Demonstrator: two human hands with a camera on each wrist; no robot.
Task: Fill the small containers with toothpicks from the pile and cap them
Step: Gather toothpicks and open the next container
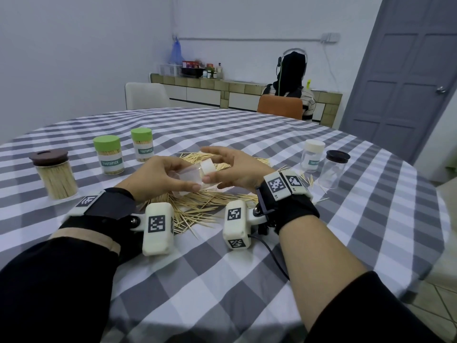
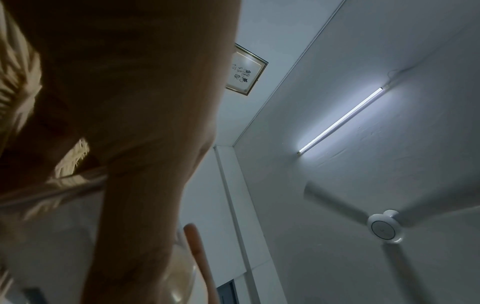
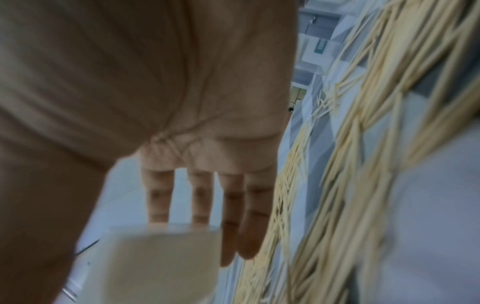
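Container [image 1: 189,179] lying sideways in left hand [image 1: 158,179] grip, fingers curled round it, right hand [image 1: 237,172] thumb pinching white cap [image 1: 207,168] at its mouth, above toothpick pile [image 1: 197,209].

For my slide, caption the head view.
Left hand holds clear container, right hand its white cap, above toothpick pile.

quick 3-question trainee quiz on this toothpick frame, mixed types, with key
1. True or false: the left hand holds a clear container above the toothpick pile.
2. The cap at the right hand is: A green, B white, C brown.
3. How many green-capped jars stand on the table?

Key: 1 true; 2 B; 3 two, the nearer jar and the farther jar.
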